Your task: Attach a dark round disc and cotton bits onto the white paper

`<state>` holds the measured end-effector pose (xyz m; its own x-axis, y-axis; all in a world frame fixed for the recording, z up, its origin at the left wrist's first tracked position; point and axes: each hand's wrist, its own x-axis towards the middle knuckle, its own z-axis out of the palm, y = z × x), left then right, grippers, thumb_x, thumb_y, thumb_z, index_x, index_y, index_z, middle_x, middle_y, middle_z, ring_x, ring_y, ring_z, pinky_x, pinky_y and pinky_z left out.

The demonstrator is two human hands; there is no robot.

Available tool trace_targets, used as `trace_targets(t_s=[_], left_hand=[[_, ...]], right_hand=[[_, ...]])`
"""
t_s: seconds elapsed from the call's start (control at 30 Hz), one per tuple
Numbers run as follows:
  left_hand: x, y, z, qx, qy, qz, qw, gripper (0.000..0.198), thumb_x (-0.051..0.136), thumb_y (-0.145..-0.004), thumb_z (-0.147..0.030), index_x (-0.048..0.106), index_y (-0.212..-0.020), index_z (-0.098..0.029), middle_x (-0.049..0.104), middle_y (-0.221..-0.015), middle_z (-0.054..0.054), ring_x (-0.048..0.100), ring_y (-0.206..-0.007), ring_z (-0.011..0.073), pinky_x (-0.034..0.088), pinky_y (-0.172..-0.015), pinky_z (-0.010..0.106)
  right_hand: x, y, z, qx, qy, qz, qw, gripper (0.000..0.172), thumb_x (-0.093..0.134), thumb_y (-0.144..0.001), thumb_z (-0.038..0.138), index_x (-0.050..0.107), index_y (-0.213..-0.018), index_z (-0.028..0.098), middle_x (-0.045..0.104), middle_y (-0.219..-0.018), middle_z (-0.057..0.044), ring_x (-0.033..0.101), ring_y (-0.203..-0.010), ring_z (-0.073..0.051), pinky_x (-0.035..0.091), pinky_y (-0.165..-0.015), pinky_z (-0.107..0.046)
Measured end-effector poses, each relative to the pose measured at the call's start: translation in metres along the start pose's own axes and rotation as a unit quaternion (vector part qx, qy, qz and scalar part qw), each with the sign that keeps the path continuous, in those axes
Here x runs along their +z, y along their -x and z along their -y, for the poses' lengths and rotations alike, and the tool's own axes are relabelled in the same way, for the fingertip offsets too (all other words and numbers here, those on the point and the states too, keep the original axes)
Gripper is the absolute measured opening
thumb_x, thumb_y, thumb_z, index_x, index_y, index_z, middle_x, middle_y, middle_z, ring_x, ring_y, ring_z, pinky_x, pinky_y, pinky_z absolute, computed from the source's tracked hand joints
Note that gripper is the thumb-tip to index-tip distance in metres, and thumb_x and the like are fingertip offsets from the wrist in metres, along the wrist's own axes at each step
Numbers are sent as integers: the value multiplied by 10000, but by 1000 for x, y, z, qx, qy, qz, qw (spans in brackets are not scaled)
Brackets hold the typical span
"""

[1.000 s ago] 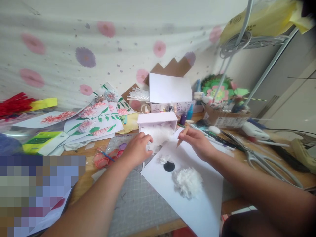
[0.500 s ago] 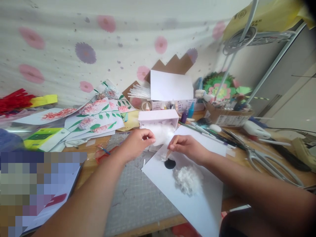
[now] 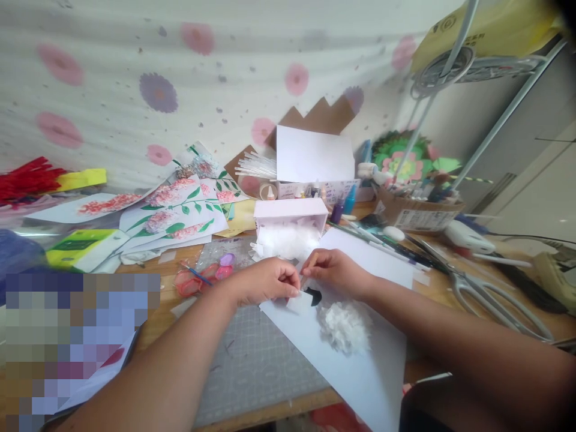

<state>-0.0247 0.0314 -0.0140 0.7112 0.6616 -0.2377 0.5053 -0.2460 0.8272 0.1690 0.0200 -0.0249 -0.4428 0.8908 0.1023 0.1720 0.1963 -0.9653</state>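
Note:
My left hand (image 3: 265, 281) pinches a small square of thin white paper (image 3: 299, 303) between thumb and fingertips. Close beside it, my right hand (image 3: 339, 273) grips a short wooden stick (image 3: 310, 265), whose lower tip points down toward the paper square; whether they touch is hard to see. Partly behind the square is a black round patch (image 3: 315, 296) on a large white sheet (image 3: 371, 378). A ruffled white paper flower (image 3: 345, 327) lies on that sheet, below my right hand. Beyond my hands, an open white box (image 3: 290, 208) holds a heap of white paper squares (image 3: 290, 240).
A grey cutting mat (image 3: 252, 366) lies under the sheet. Large scissors (image 3: 477, 294) and several pens lie to the right, before a cardboard box (image 3: 418, 213) of tools. Flower pictures (image 3: 180, 210) and a yellow-green pack (image 3: 81, 247) are at left. Glue bottles (image 3: 348, 201) stand behind.
My left hand has come from the white box down toward my right hand, now with a paper square in its fingers. The stick in my right hand stands steeper.

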Motion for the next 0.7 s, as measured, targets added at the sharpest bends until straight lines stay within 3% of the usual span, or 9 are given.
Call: trace_targets(t_s=[0.23,0.33,0.43,0.57,0.7], left_hand=[[10,-13,12,1,-84,-77,993,108,511,-688,-242,594,-732,-189,618,-679,-16,545,-618,130,379,-541,216],[10,-13,11,2,-98,-90,991,130,491,-685,-218,603,-745,-192,624,-694,-13,556,-635,136,381,-542,216],[10,-12,10,4,-111,-101,989,149,483,-687,-211,618,-747,-190,627,-714,-7,553,-645,137,370,-533,213],[11,-12,10,6,-121,-106,987,161,480,-704,-246,625,-754,-199,630,-712,-8,550,-630,138,354,-511,215],[11,-13,12,7,-121,-108,987,164,486,-713,-275,623,-775,-207,639,-733,-5,561,-640,145,363,-522,221]], right_hand=[[-2,4,11,18,-53,-34,998,324,656,-724,422,582,-703,108,616,-710,-48,570,-697,-161,434,-703,-299],[0,6,17,6,-44,18,999,321,661,-727,420,562,-678,119,608,-680,-43,568,-698,-163,437,-697,-295],[4,6,17,-25,10,49,998,317,627,-763,417,554,-650,129,596,-700,-42,563,-697,-153,441,-677,-275],[5,5,12,-60,122,38,990,236,582,-811,320,606,-667,135,572,-765,-41,554,-709,-136,437,-683,-255],[4,5,10,-62,168,35,983,163,569,-810,218,608,-671,142,562,-760,-27,545,-698,-122,429,-670,-238]])
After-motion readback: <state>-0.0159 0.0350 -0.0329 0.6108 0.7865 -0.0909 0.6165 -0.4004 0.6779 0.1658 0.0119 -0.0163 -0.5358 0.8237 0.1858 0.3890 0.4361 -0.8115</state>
